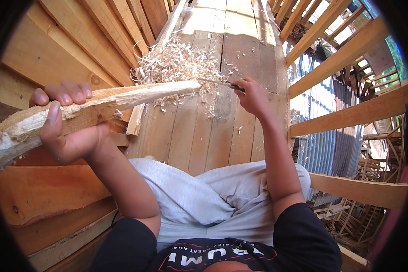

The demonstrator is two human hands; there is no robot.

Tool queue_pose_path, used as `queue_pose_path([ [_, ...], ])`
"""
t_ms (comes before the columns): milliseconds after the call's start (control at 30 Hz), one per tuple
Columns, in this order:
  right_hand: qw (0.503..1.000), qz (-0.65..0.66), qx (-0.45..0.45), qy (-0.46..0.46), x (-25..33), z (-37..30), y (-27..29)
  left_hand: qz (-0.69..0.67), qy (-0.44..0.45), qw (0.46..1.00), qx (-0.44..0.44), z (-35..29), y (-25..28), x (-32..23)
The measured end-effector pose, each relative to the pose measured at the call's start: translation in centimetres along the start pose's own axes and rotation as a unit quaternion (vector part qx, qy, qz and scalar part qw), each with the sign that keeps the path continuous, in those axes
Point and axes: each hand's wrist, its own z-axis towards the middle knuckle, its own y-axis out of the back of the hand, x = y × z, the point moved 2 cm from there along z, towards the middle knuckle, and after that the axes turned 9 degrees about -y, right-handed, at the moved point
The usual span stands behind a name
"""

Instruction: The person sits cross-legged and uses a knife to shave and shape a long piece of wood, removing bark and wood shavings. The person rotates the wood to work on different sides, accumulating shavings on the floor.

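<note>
My left hand (72, 122) is wrapped round a long, rough-hewn piece of wood (118, 102), fingers over its far side and thumb on the near side. The wood tapers to a pale, freshly cut narrow end at the right, while its thick end runs out of view at the left. In my right hand (249, 94) is a knife (237, 87), its handle gripped in closed fingers. The thin blade points left toward the narrow end of the wood; whether it touches the wood I cannot tell. Beyond them lies a heap of curled wood shavings (177, 63).
Plank flooring (204, 140) stretches away ahead, with stray shavings on it. Stacked boards (54, 190) line the left side. On the right runs a railing of wooden bars (349, 124), with corrugated metal sheets (317, 149) beyond. My crossed legs (195, 190) are just below my hands.
</note>
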Motion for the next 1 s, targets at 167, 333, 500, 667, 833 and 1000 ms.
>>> queue_pose_path([
  [167,0.998,0.030,0.052,-0.027,-2.0,0.4,-0.9,0.002,0.000,1.000,0.010,0.1,0.1,0.0],
  [333,0.981,0.082,0.160,-0.067,-4.8,0.6,-1.9,-0.022,-0.003,0.999,0.043,0.4,0.8,0.0],
  [500,0.951,0.020,0.304,-0.049,-6.1,0.0,-2.4,-0.025,-0.002,0.999,0.045,0.4,0.9,0.0],
  [667,0.979,0.028,0.179,-0.096,-9.0,0.6,-5.2,-0.016,0.008,0.999,0.041,0.4,0.6,0.1],
  [833,0.987,0.061,0.073,-0.133,-9.0,1.8,-3.9,-0.026,0.017,0.997,0.064,0.6,0.6,0.0],
  [1000,0.950,0.025,0.301,-0.074,-6.9,0.7,-3.4,0.003,0.020,0.999,0.040,0.5,0.4,-0.2],
])
